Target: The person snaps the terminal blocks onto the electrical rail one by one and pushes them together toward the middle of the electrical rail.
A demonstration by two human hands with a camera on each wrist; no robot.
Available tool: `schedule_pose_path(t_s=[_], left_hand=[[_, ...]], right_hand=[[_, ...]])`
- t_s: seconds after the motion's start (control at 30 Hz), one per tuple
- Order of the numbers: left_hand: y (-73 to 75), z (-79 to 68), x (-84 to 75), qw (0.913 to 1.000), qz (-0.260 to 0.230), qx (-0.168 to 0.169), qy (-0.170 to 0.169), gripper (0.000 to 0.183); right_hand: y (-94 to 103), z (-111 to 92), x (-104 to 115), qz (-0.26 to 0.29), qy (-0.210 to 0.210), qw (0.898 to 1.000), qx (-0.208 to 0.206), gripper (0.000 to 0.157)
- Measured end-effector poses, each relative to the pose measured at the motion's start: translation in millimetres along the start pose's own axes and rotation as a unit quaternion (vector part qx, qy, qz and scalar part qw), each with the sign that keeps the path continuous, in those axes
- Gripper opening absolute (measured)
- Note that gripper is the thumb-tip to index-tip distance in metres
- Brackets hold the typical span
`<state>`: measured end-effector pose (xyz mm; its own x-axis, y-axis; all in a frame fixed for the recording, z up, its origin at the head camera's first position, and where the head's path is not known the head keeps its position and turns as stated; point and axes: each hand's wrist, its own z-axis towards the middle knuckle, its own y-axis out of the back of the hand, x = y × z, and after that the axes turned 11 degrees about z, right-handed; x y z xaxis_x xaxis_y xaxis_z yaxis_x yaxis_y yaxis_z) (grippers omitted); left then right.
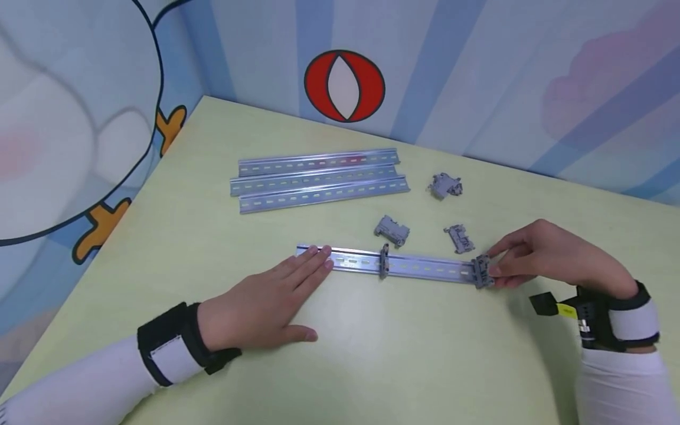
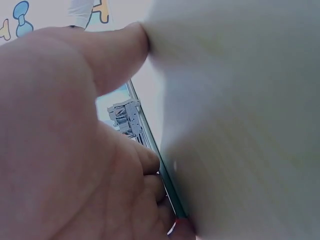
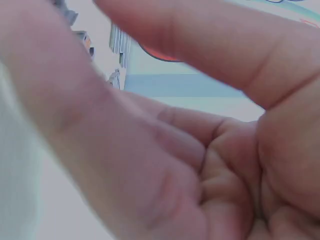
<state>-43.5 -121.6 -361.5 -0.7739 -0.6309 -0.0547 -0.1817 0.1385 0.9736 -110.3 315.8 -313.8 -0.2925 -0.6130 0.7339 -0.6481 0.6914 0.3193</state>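
Note:
A slotted metal DIN rail lies across the middle of the table. My left hand rests its straight fingers over the rail's left end, thumb spread out on the tabletop. At the rail's right end, my right hand pinches a grey terminal block between thumb and fingers, the block overlapping the rail there. Another terminal block stands upright across the rail near its middle; the left wrist view shows a grey block beyond the fingers. In the right wrist view, my thumb and fingers mostly hide the held block.
Loose terminal blocks lie behind the rail: one near its middle, another near the right hand, and a small cluster farther back. Three more rails lie side by side at the back left. A painted wall borders the table.

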Motion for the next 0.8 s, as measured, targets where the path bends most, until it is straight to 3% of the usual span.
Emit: schedule_pose_path(t_s=[0.23,0.5,0.8], left_hand=[[-0.9,-0.5,0.2,1.0,0.0,0.002,-0.001,0.098],[0.2,-0.9,1.7,1.0,0.001,0.003,0.003,0.097],[-0.3,0.0,0.9,0.9999,-0.012,0.01,0.004,0.097]], right_hand=[[-2.5,4.1,-2.0,0.031,0.01,0.999,0.018,0.038],[-5.8,7.9,1.3,0.014,0.013,1.0,0.017,0.029],[-19.3,18.0,1.9,0.038,0.031,0.998,0.027,0.032]])
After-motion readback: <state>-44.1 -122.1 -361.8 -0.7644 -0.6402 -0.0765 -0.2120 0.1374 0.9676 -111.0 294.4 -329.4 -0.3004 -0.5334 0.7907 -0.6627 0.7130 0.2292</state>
